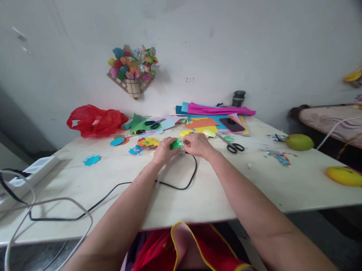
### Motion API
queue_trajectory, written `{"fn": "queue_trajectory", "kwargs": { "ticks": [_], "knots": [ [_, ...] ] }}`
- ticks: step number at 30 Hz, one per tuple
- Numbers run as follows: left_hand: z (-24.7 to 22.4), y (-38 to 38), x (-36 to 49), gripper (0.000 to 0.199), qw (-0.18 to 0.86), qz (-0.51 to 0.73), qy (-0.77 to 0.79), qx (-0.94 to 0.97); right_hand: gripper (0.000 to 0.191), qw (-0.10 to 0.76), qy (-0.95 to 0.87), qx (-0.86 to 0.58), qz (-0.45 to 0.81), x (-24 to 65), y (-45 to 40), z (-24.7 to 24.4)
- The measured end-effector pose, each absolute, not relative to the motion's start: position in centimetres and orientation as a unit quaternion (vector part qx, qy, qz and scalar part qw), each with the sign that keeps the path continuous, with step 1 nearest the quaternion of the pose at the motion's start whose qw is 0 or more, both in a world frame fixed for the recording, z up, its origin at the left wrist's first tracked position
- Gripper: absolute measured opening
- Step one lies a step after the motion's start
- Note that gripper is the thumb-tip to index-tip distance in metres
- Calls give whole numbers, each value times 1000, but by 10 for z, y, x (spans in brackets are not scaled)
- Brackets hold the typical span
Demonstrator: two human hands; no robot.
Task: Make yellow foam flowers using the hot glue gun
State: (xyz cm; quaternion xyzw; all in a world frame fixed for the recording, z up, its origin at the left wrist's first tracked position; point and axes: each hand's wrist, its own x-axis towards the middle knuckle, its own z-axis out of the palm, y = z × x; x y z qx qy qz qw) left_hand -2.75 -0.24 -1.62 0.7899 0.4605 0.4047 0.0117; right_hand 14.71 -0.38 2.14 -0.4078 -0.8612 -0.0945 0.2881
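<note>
My left hand (164, 150) is closed on a small bright green piece (176, 144), perhaps paper, above the middle of the white table. My right hand (198, 144) meets it from the right, its fingers pinched together at the edge of the green piece; what lies in them is too small to make out. A black cable (194, 172) loops over the table just below both hands. Left of my left hand lie flower-shaped paper cutouts (147, 143) in yellow, red and blue. Open black-handled scissors (235, 148) rest right of my right hand.
Coloured paper sheets (199, 123), a dark phone (232, 125) and a second pair of scissors (153, 124) lie at the back. A red plastic bag (96, 120) sits back left, a white power strip (37, 169) at left. Two mango-like fruits, green (299, 142) and yellow (345, 176), lie right.
</note>
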Motion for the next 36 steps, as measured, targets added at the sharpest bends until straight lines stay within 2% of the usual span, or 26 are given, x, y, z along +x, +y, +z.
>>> {"fn": "queue_trajectory", "kwargs": {
  "ticks": [6,11,15,21,24,27,32,34,36],
  "knots": [
    [-17,-1,-28,37,10,405,463,788,15,334,-861,-378,-63,149,-2,21],
    [-18,0,-30,36,18,416,469,779,19,366,-865,-343,11,152,0,21],
    [-18,1,-31,36,21,417,471,777,15,347,-867,-357,26,152,-1,23],
    [-17,-1,-29,35,6,399,471,787,14,292,-868,-398,-49,148,-4,24],
    [-17,-2,-28,35,7,398,471,787,14,296,-867,-397,-59,148,-4,23],
    [-17,-3,-27,36,11,396,473,787,13,302,-870,-388,-20,152,-3,24],
    [-17,-3,-27,37,11,394,478,785,9,251,-883,-393,55,165,0,29],
    [-17,-2,-28,36,14,411,482,773,9,259,-864,-430,25,171,5,29],
    [-17,-1,-29,34,19,434,484,760,9,306,-827,-472,25,175,10,28]
  ]
}}
